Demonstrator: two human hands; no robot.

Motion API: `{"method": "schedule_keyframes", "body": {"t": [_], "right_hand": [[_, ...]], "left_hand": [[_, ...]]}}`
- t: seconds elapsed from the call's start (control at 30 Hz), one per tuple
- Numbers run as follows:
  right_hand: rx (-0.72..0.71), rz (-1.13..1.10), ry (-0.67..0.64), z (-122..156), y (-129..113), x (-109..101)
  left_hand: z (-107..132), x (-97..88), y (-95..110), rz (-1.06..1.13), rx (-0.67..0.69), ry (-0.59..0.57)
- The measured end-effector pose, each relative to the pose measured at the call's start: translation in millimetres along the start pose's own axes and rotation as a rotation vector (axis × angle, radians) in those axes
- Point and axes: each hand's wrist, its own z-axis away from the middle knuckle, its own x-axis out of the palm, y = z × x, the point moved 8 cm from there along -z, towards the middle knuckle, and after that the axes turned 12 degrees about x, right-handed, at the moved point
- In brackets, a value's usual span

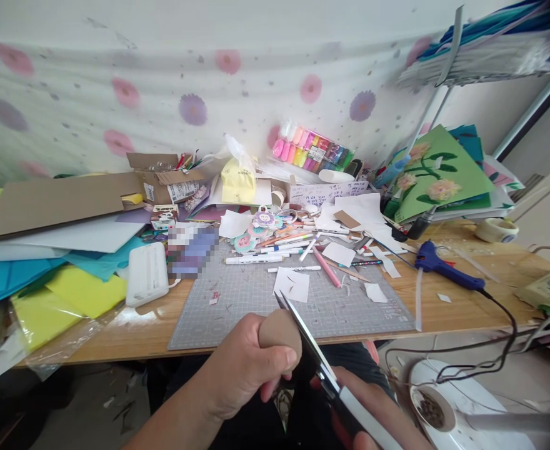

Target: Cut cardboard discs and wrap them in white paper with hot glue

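My left hand (pixel 247 369) is closed on a small rounded piece of brown card (pixel 279 331), held just in front of the desk edge. My right hand (pixel 373 406), low at the bottom of the view, grips a pair of scissors (pixel 310 340). Their blades point up and left, with the tips beside the card's right edge. Both hands hover over my lap, below the grey cutting mat (pixel 284 300).
The wooden desk (pixel 467 300) is cluttered with pens (pixel 256 258), paper scraps (pixel 292 284), stickers, a white case (pixel 147 273), coloured paper sheets (pixel 69 287) and a cardboard box (pixel 167 178). A blue glue gun (pixel 444 265) with its black cord, a tape roll (pixel 496 229) and a green flower card (pixel 437 175) lie right.
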Motion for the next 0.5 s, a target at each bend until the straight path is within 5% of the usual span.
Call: {"method": "schedule_keyframes", "body": {"t": [0.27,0.5], "right_hand": [[-0.026,-0.015,-0.013,-2.1,6.8,10.6],[-0.073,-0.086,-0.003,-7.8,-5.0,15.9]], "left_hand": [[4.6,-7.7,-6.9,-0.009,-0.026,0.029],[7.3,-0.3,-14.6,0.199,0.076,0.33]]}}
